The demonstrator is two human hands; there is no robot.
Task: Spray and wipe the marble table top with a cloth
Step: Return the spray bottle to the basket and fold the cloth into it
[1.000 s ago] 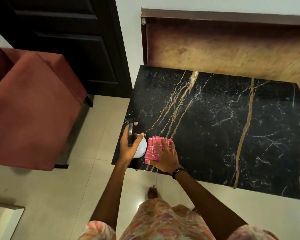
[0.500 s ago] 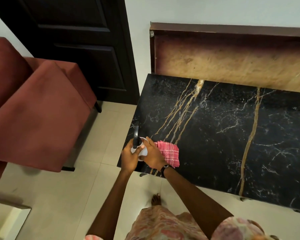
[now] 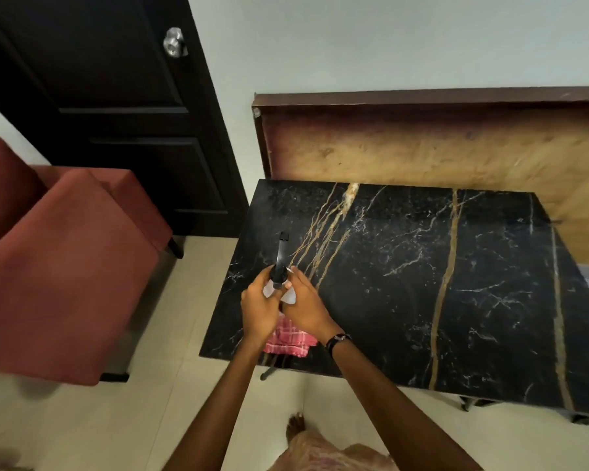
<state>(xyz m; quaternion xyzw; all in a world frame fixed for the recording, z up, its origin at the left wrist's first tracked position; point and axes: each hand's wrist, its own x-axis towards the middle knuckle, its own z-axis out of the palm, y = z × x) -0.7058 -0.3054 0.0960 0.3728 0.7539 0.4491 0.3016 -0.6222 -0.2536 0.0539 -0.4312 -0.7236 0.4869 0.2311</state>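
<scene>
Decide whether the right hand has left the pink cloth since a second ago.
Yes. The right hand left the pink cloth on the table's near corner and now grips the spray bottle.

I can read no words, labels or numbers anywhere, not even on the spray bottle (image 3: 279, 270) I hold.

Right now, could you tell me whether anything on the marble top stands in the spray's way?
Nothing visible does. Both hands, left hand and right hand, hold the spray bottle pointing across the bare marble top; the pink cloth lies behind it, at the near edge.
</scene>
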